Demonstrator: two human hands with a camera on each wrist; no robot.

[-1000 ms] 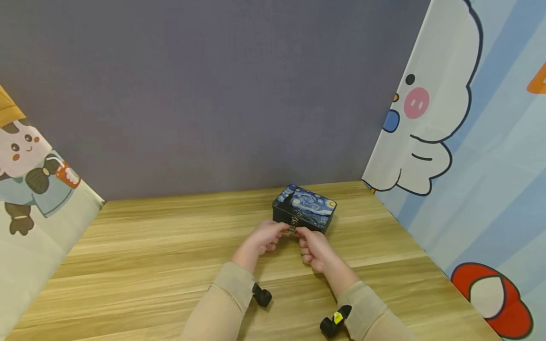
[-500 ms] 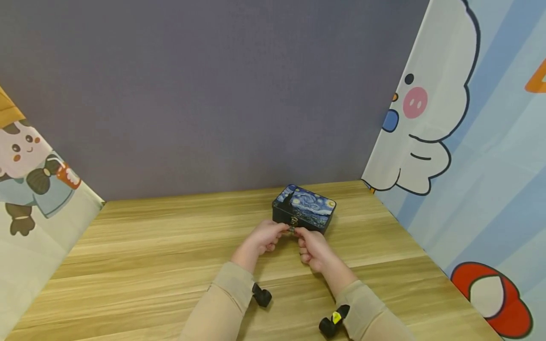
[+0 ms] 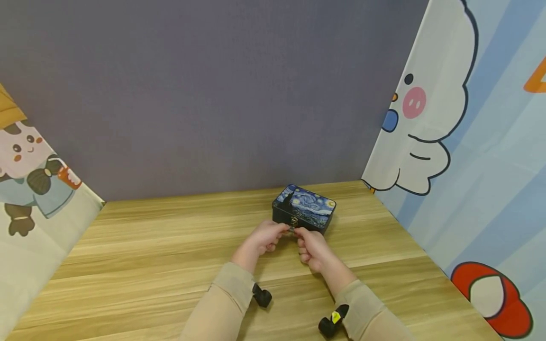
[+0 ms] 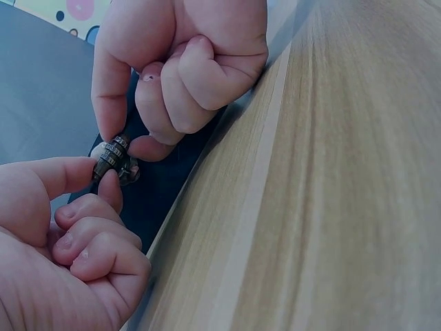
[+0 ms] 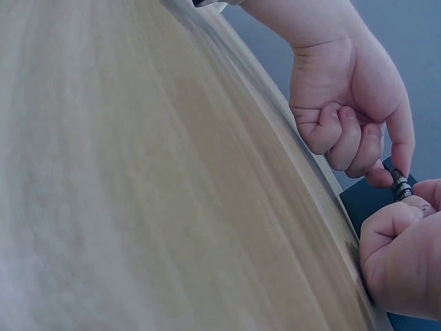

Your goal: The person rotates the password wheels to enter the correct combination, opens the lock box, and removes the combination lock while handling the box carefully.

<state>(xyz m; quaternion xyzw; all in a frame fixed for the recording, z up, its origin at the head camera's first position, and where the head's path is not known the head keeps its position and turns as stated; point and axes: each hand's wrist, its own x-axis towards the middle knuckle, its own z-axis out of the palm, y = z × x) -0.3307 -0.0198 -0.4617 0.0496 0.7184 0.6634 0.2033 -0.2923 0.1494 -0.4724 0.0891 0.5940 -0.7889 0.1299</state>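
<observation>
The left hand pinches one end of a small combination lock between thumb and index finger; the right hand pinches the other end. The lock (its marked rings show from the left wrist) is at the front of the Starry Night box, just below the clasp. The box rests on the worktop.

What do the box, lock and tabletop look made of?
Box: probably painted tin, given rounded corners and a printed picture; card possible. Lock: likely metal, dark, slight sheen on its bands. Tabletop: wood or wood-look laminate, smooth, streaky pale grain.
</observation>
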